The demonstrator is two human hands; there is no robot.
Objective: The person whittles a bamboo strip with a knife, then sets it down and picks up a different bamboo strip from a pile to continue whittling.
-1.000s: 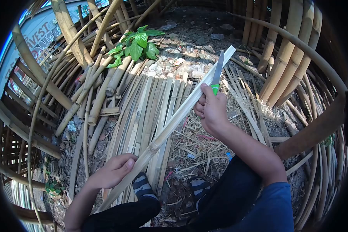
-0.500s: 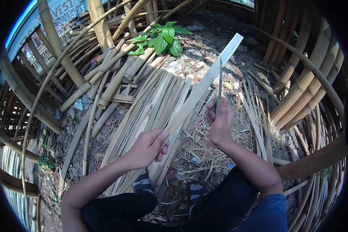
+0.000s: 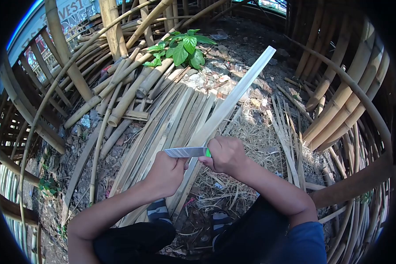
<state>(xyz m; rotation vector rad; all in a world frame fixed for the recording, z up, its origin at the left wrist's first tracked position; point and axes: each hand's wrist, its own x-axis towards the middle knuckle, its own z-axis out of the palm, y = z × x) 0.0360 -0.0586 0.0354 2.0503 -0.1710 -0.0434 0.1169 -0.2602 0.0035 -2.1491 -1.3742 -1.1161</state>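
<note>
My left hand is closed around the lower end of a long flat bamboo strip, which slants up and away to the right. In my right hand I grip a knife by its green handle. The blade points left, lying across the near part of the strip and overlapping my left hand's knuckles in this view. Beneath the held strip, many similar split bamboo strips lie side by side on the ground, running away from my feet.
Thin shavings cover the ground right of the strips. Bamboo poles are piled at the left, behind which grows a leafy green plant. Thick bamboo poles stand at the right. My sandalled feet are below my hands.
My right hand has come down and left, toward my left hand. The knife has swung from pointing up along the strip to lying leftward across its near part. The strip's far end has dipped slightly.
</note>
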